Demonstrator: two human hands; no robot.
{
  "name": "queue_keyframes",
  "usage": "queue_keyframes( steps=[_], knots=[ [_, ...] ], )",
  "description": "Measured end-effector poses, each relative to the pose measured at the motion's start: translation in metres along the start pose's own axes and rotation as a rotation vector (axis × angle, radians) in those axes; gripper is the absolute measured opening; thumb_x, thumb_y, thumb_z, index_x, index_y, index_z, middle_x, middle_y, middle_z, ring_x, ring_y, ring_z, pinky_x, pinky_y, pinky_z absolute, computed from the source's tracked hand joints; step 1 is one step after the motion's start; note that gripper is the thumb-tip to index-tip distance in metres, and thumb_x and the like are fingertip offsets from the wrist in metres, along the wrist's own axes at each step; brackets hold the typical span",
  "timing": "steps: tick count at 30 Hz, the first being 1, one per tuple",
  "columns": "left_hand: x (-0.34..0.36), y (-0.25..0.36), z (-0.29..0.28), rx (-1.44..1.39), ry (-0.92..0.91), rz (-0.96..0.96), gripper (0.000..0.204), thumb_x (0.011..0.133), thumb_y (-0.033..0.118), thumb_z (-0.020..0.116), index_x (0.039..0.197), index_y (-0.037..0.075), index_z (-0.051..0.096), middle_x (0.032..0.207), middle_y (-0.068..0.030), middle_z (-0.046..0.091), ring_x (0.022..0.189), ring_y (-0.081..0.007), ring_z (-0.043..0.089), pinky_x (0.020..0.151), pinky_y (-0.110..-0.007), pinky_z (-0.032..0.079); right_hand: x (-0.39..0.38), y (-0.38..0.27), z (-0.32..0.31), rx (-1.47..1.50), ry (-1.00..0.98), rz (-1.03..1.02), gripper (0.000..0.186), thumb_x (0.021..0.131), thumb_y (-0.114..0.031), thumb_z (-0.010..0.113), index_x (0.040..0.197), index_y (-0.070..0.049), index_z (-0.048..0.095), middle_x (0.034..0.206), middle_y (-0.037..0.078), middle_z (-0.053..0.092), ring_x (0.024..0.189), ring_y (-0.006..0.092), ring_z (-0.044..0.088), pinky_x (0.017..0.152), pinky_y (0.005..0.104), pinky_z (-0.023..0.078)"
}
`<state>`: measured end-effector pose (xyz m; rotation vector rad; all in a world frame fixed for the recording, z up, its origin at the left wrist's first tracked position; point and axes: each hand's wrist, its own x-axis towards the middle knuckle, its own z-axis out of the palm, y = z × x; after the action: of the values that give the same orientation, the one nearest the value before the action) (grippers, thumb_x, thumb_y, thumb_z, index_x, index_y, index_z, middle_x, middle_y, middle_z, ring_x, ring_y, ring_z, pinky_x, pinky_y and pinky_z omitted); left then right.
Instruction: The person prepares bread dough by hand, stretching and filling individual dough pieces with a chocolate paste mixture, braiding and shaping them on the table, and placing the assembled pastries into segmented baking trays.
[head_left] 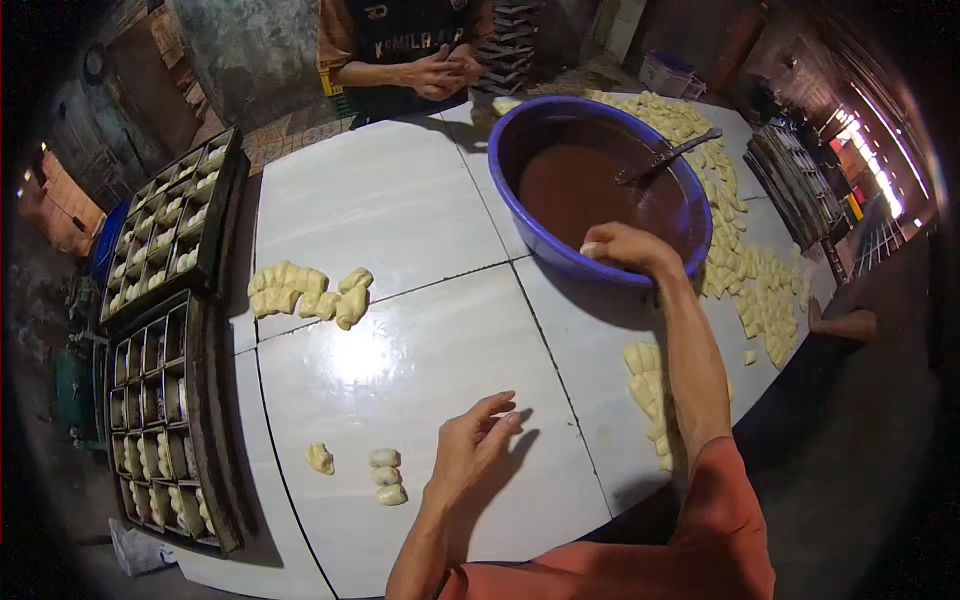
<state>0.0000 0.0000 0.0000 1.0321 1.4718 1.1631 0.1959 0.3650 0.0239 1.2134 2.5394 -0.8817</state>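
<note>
Left hand (474,442): released, fingers loosely spread above the counter (450,345), nothing in its grasp.
Three pieces (387,477): dough, lined up touching, just left of the left hand.
Lone piece (319,459): dough, farther left of that hand, apart from the three.
Near tray (207,430): well left of the left hand, divided into compartments, many holding dough.
Dough row (649,395): right of the left hand, beside the right forearm.
Right hand (628,246): fingers curled together at the tub's near rim; a pale bit shows at the fingertips, but I cannot tell whether it is gripped dough.
Dough cluster (290,291): beyond and left of the left hand, pieces packed close.
Tub (560,262): purple, under and beyond the right hand, with brown mix (570,190) inside.
Ladle (682,154): in the mix, handle over the far-right rim.
Dough spread (735,245): right of and beyond the right hand.
Far tray (236,175): beyond the near tray, dough in its compartments.
Co-worker's hands (440,75): together, across the counter.
</note>
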Motion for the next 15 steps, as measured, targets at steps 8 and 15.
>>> queue_keyframes(
  steps=[8,15],
  knots=[
    [0.021,0.006,0.014,-0.303,-0.042,-0.054,0.044,0.1,0.028,0.06,0.133,-0.001,0.058,0.122,-0.0144,0.067,0.108,-0.0225,0.066,0.092,-0.034,0.052,-0.072,-0.101,0.021,1.302,0.139,-0.158,0.015,0.096,-0.022,0.065,0.098,-0.008,0.058,0.081,0.002,0.063,0.066,0.0104,0.063,0.059,0.0235,0.053],
    [0.035,0.023,0.032,-0.63,-0.007,-0.017,0.054,0.104,0.04,0.051,0.143,0.003,0.048,0.137,-0.0137,0.056,0.126,-0.0223,0.055,0.099,-0.041,0.048,-0.088,-0.128,0.113,1.645,0.152,-0.249,0.013,0.097,-0.016,0.064,0.106,-0.008,0.059,0.094,0.0,0.065,0.085,0.0088,0.064,0.076,0.0235,0.053]
  ],
)
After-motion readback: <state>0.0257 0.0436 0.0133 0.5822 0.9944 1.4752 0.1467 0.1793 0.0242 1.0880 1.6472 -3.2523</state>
